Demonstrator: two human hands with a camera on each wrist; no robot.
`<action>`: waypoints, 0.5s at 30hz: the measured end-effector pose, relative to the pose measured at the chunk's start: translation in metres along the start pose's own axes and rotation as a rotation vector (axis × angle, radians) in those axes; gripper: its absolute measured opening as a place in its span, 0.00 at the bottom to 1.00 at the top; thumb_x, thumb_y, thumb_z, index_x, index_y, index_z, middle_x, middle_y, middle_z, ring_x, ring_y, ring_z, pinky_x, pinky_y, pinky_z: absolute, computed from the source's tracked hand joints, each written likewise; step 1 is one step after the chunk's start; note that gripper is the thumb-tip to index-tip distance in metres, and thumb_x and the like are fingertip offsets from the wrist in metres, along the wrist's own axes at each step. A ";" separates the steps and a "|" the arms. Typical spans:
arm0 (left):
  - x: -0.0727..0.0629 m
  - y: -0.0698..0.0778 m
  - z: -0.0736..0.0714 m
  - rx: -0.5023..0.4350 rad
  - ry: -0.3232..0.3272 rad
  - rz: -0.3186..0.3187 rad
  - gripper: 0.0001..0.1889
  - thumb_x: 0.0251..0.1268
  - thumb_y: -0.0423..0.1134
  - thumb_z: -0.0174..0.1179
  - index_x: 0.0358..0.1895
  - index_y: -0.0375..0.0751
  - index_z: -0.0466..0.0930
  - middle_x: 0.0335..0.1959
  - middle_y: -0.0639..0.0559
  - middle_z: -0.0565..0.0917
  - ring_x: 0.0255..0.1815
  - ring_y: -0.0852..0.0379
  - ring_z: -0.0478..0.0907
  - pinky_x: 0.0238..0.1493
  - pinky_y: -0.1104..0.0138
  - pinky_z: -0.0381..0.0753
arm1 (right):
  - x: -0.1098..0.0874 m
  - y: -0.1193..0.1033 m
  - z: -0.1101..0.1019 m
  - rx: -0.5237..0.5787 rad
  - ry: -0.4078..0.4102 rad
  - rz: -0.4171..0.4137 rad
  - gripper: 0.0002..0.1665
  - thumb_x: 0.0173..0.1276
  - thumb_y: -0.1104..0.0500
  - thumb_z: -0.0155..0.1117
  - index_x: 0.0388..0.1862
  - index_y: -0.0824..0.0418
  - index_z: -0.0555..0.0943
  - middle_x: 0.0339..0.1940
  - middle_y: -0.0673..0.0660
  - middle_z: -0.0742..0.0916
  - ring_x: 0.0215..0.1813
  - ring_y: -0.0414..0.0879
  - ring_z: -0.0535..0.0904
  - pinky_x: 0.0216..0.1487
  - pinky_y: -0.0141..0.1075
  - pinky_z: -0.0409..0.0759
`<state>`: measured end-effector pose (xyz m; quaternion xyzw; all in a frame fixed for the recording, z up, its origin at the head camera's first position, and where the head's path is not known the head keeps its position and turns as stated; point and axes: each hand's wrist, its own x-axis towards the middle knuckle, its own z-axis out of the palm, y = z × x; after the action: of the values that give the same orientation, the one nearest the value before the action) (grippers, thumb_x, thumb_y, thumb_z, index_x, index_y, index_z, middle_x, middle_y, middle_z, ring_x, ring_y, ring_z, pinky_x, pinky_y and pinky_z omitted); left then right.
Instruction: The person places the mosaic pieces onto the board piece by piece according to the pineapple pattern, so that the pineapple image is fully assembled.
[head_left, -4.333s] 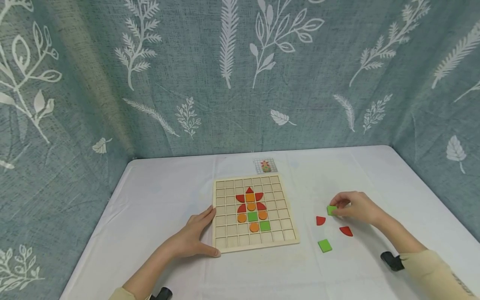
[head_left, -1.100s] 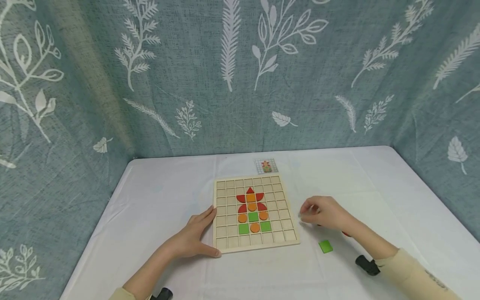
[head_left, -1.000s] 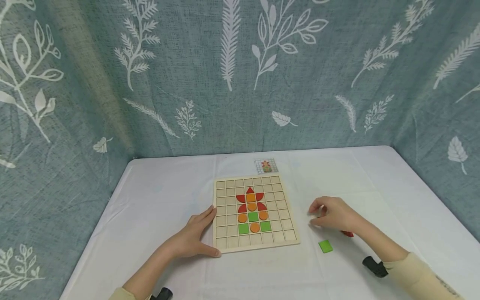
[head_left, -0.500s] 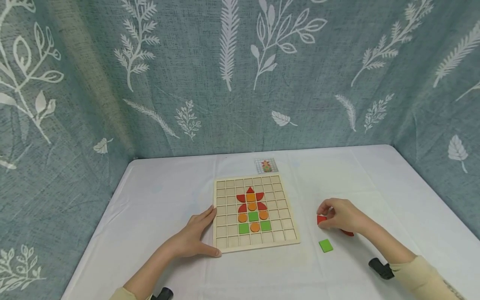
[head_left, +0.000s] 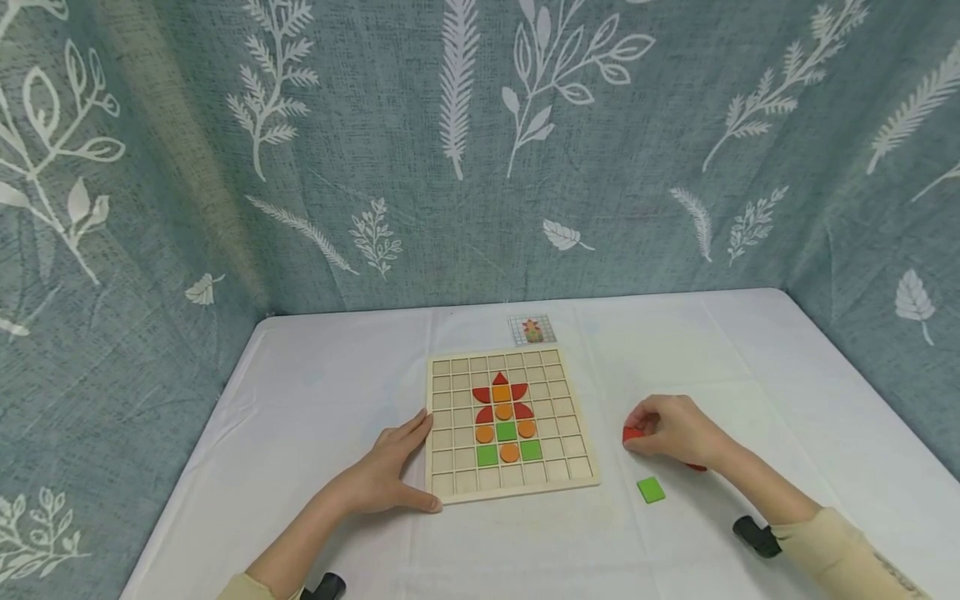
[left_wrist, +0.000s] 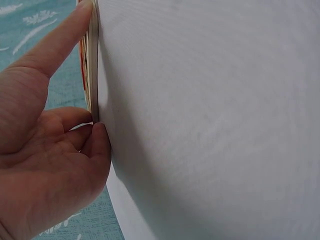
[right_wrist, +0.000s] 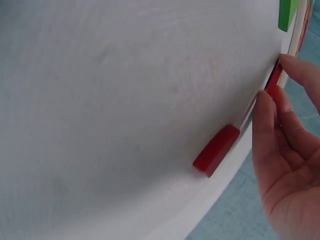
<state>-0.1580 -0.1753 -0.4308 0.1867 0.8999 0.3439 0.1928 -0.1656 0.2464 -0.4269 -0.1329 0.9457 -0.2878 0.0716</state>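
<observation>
My left hand rests against the left edge of the wooden grid board, its thumb at the near corner and its fingers extended along the side. On the board, red, orange and green tiles form a figure. Right of the board, my right hand pinches a red quarter-circle tile between thumb and fingertips, low over the cloth. The right wrist view shows that red tile edge-on between the fingers. Another red tile lies behind, mostly hidden under the hand in the head view.
A loose green square tile lies in front of my right hand. Beyond the board's far edge is a small pattern card with a printed figure. A white cloth covers the table, and a leaf-print curtain hangs round it.
A green square went from my right hand onto the board's lower left of the figure. The right hand then returned, took a red quarter-circle and shifted slightly left. My left hand stayed still.
</observation>
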 end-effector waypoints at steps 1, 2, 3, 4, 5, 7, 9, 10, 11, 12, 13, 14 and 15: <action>0.000 0.000 0.000 0.000 0.000 0.002 0.62 0.38 0.53 0.79 0.76 0.34 0.50 0.79 0.42 0.48 0.73 0.39 0.50 0.68 0.41 0.57 | 0.000 -0.001 0.001 0.006 0.009 -0.011 0.12 0.53 0.59 0.78 0.35 0.58 0.84 0.30 0.46 0.83 0.32 0.40 0.76 0.34 0.32 0.77; 0.000 0.000 0.000 0.000 0.000 0.005 0.62 0.38 0.53 0.79 0.76 0.34 0.50 0.79 0.41 0.48 0.73 0.39 0.50 0.68 0.41 0.57 | 0.000 -0.002 0.002 0.016 0.017 -0.016 0.12 0.53 0.59 0.78 0.36 0.58 0.85 0.31 0.46 0.84 0.33 0.40 0.76 0.34 0.32 0.77; 0.000 0.000 0.000 0.000 0.001 0.007 0.62 0.38 0.53 0.79 0.76 0.34 0.50 0.79 0.41 0.48 0.74 0.39 0.50 0.68 0.41 0.57 | 0.001 -0.004 0.003 0.032 0.023 -0.022 0.13 0.53 0.58 0.78 0.36 0.59 0.85 0.31 0.46 0.84 0.33 0.40 0.77 0.35 0.32 0.78; 0.000 0.000 0.000 0.001 0.002 0.008 0.62 0.38 0.53 0.79 0.76 0.34 0.50 0.79 0.41 0.48 0.74 0.38 0.50 0.68 0.41 0.57 | 0.001 -0.007 0.004 0.047 0.029 -0.028 0.13 0.53 0.58 0.78 0.37 0.59 0.85 0.32 0.46 0.84 0.34 0.40 0.77 0.36 0.32 0.78; 0.000 0.000 0.000 0.001 0.003 0.009 0.62 0.38 0.53 0.79 0.76 0.34 0.50 0.79 0.41 0.48 0.74 0.39 0.50 0.68 0.41 0.57 | 0.002 -0.009 0.006 0.063 0.031 -0.037 0.13 0.53 0.58 0.78 0.37 0.59 0.85 0.32 0.45 0.85 0.35 0.40 0.78 0.37 0.33 0.78; 0.000 0.000 0.001 0.002 0.004 0.011 0.63 0.38 0.53 0.79 0.76 0.34 0.50 0.79 0.41 0.48 0.73 0.39 0.51 0.68 0.41 0.57 | 0.004 -0.015 0.009 0.091 0.032 -0.052 0.13 0.53 0.57 0.77 0.37 0.58 0.86 0.31 0.44 0.85 0.35 0.40 0.78 0.38 0.33 0.78; 0.000 0.000 0.001 0.004 0.006 0.010 0.63 0.38 0.53 0.79 0.76 0.33 0.50 0.79 0.41 0.48 0.73 0.39 0.51 0.68 0.41 0.57 | 0.006 -0.022 0.014 0.115 0.022 -0.058 0.13 0.53 0.55 0.78 0.37 0.56 0.86 0.30 0.42 0.85 0.35 0.39 0.78 0.39 0.33 0.77; 0.000 0.000 0.001 0.004 0.007 0.010 0.63 0.38 0.53 0.79 0.76 0.33 0.50 0.79 0.41 0.48 0.73 0.39 0.51 0.68 0.41 0.57 | 0.007 -0.026 0.017 0.124 0.014 -0.069 0.13 0.53 0.54 0.78 0.37 0.55 0.86 0.29 0.42 0.84 0.34 0.39 0.78 0.39 0.33 0.77; 0.001 -0.001 0.001 0.006 0.007 0.010 0.63 0.38 0.53 0.79 0.76 0.33 0.50 0.79 0.41 0.48 0.73 0.39 0.51 0.68 0.41 0.57 | 0.009 -0.030 0.020 0.134 0.004 -0.081 0.13 0.53 0.53 0.78 0.37 0.54 0.86 0.28 0.41 0.84 0.34 0.38 0.78 0.39 0.33 0.76; 0.001 -0.001 0.001 0.005 0.007 0.009 0.63 0.38 0.53 0.79 0.76 0.33 0.50 0.79 0.41 0.48 0.73 0.39 0.51 0.68 0.41 0.57 | 0.010 -0.034 0.024 0.146 -0.009 -0.092 0.13 0.53 0.52 0.78 0.37 0.53 0.86 0.28 0.41 0.84 0.34 0.38 0.78 0.39 0.33 0.76; 0.001 -0.001 0.001 0.006 0.007 0.008 0.63 0.38 0.53 0.79 0.76 0.33 0.50 0.79 0.41 0.48 0.73 0.39 0.51 0.68 0.41 0.58 | 0.011 -0.039 0.027 0.157 -0.024 -0.104 0.13 0.53 0.52 0.78 0.37 0.53 0.86 0.28 0.40 0.84 0.34 0.38 0.78 0.38 0.32 0.76; 0.001 -0.001 0.001 0.005 0.007 0.007 0.63 0.38 0.53 0.79 0.76 0.33 0.51 0.79 0.41 0.48 0.73 0.39 0.51 0.68 0.41 0.58 | 0.011 -0.044 0.030 0.170 -0.041 -0.115 0.13 0.54 0.51 0.78 0.36 0.52 0.86 0.28 0.40 0.84 0.34 0.38 0.78 0.38 0.32 0.77; 0.001 -0.001 0.002 0.006 0.007 0.007 0.63 0.38 0.53 0.79 0.76 0.33 0.51 0.79 0.41 0.48 0.73 0.39 0.51 0.68 0.41 0.58 | 0.012 -0.048 0.034 0.184 -0.059 -0.126 0.13 0.54 0.52 0.78 0.36 0.53 0.86 0.28 0.40 0.84 0.33 0.37 0.78 0.37 0.32 0.77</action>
<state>-0.1581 -0.1745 -0.4325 0.1892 0.9009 0.3425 0.1879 -0.1599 0.1865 -0.4280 -0.1931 0.9026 -0.3733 0.0930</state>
